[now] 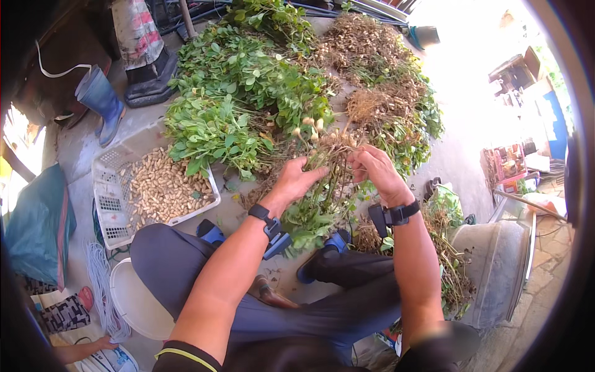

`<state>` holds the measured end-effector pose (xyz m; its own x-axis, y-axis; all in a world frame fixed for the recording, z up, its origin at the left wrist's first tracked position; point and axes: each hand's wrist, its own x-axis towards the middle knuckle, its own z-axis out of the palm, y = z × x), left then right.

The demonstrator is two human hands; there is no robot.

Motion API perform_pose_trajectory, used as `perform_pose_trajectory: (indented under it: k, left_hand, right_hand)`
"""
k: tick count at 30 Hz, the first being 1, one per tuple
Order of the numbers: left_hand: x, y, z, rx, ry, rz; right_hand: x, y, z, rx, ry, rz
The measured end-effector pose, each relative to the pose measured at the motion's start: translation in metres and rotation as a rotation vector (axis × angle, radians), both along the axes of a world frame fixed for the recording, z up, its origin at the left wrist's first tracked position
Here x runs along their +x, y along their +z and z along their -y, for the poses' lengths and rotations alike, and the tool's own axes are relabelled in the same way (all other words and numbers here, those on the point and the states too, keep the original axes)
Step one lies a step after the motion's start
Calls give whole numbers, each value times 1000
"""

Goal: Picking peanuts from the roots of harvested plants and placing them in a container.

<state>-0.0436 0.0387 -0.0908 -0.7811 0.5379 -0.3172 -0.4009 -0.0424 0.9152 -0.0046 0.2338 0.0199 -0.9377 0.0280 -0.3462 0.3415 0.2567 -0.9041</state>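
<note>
My left hand (294, 182) grips an uprooted peanut plant (314, 211) by its stems, with the leaves hanging down between my knees. Pale pods and tangled roots stick up at the top of the plant. At the right side of those roots, the fingers of my right hand (377, 171) are pinched on them; whether a pod is between the fingertips is hidden. Left of my hands, a white plastic crate (103, 186) holds many loose peanuts (162, 186). Dark devices are strapped to both wrists.
Ahead lie leafy peanut plants (251, 74) and a heap with roots and pods (376, 51). A metal tub (485, 269) stands at right, a white lidded bucket (135, 297) at left. Blue rubber boots (100, 97) stand beyond the crate. Another person's hand (106, 343) shows at lower left.
</note>
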Motion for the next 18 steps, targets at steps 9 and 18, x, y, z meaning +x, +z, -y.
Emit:
perform_pose_trajectory:
  k: [9,18]
  left_hand:
    - [36,31,-5,5,-21,47]
    - [41,69,12,-65,-125,-68]
  right_hand:
    - [20,4,6,188,-28,218]
    - [20,-13,28,28,16,10]
